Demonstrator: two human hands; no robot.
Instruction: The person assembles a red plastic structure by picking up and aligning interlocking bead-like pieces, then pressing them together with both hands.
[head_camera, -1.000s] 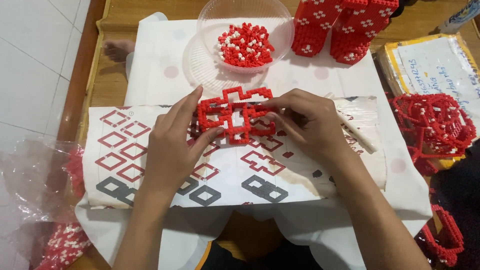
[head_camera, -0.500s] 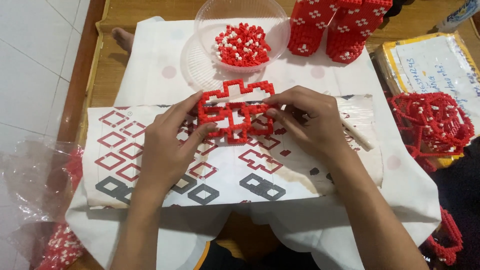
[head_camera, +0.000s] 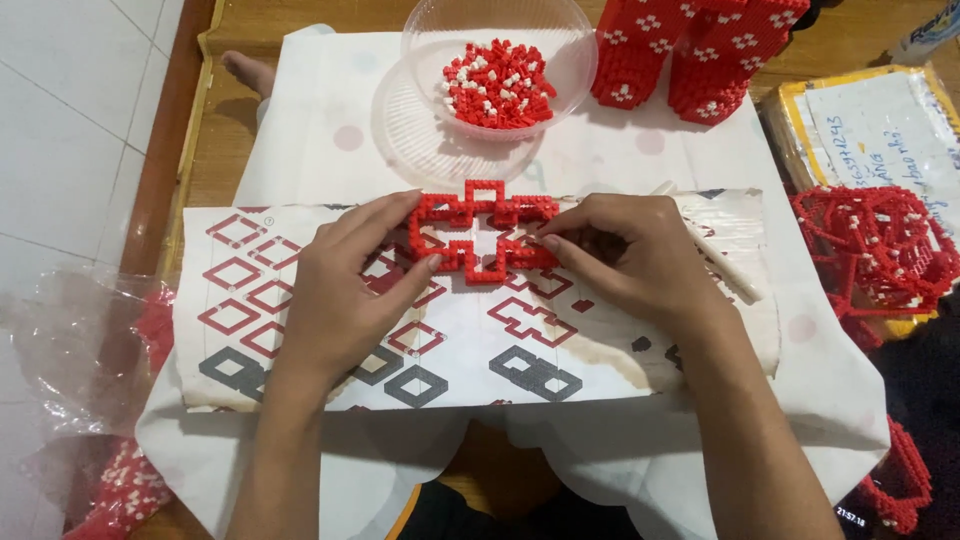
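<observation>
A flat red lattice of small building blocks (head_camera: 480, 235) lies on a printed pattern sheet (head_camera: 300, 330) with red and grey diamond outlines. My left hand (head_camera: 345, 290) grips the lattice's left side with thumb and fingers. My right hand (head_camera: 625, 260) holds its right side, fingertips pressed on the edge. The lattice sits flat between both hands, over the sheet's upper middle.
A clear plastic bowl (head_camera: 560, 60) holds several loose red and white blocks (head_camera: 498, 85). Two built red block towers (head_camera: 695, 50) stand at the back right. Open red frames (head_camera: 870, 250) pile at the right. A white stick (head_camera: 725, 265) lies beside my right hand. A plastic bag (head_camera: 80, 350) sits left.
The lattice was held slightly raised and tilted; now it lies flat on the sheet. Both hands have stayed on its sides.
</observation>
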